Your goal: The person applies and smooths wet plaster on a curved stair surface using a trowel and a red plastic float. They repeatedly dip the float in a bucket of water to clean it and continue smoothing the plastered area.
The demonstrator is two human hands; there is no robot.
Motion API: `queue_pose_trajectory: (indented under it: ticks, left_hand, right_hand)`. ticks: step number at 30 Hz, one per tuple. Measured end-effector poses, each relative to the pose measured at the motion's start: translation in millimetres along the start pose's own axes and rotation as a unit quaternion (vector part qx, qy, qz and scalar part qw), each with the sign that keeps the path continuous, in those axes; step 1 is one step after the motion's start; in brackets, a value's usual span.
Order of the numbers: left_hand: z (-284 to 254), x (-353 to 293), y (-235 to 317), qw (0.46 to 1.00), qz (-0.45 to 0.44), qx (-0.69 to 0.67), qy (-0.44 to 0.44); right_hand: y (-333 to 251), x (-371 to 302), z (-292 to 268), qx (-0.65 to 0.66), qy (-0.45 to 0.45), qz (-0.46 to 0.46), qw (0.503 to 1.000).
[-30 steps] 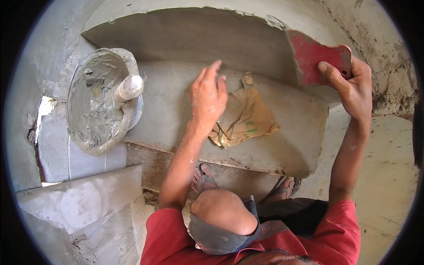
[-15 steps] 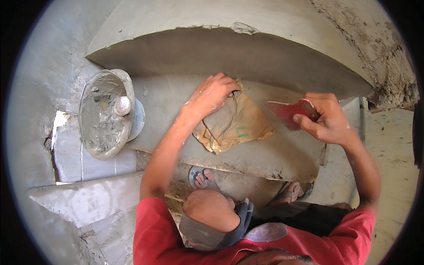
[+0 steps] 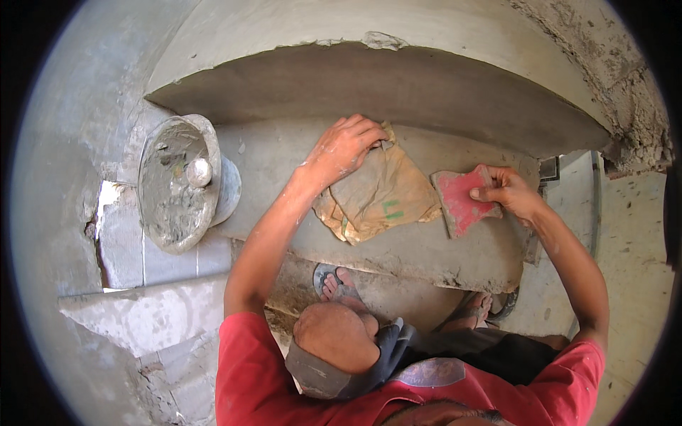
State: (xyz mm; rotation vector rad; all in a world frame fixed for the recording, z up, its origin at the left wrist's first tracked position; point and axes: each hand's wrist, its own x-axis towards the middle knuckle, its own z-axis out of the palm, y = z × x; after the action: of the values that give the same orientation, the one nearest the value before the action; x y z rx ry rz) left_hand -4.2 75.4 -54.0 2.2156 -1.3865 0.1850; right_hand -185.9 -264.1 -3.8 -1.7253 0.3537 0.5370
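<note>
My left hand is closed on the upper corner of a folded brown sheet, stained with cement and marked in green; it looks like a piece of cement bag. The sheet lies on a grey cement step. Just right of the sheet, my right hand grips a flat red pad with curved-in sides and grey smears. My thumb presses on its red face, while the fingers are mostly hidden behind it. Its left edge comes close to the sheet's right corner.
A basin of wet mortar stands at the left, a rounded metallic knob showing in it. Beyond the step rises a curved cement riser. Rough broken plaster juts out at the upper right. My sandalled feet are below the step's front edge.
My right hand has turned the red pad so that its face shows flat, and sits slightly lower. My left hand stays on the sheet's corner. The whole view has shifted a little.
</note>
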Motion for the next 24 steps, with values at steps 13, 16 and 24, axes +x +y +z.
queue_pose_trajectory:
  ticks: [13, 16, 24]
  left_hand:
    - [-7, 3, -2, 0.999, 0.033, 0.025, -0.025]
    - [-9, 5, 0, 0.999, 0.006, 0.013, -0.04]
    - [-26, -7, 13, 0.995, -0.078, -0.056, 0.036]
  right_hand:
    - [7, 2, -15, -0.219, 0.112, -0.065, 0.967]
    - [5, 0, -14, -0.245, 0.131, -0.077, 0.957]
    - [-20, -18, 23, -0.379, 0.204, -0.224, 0.874]
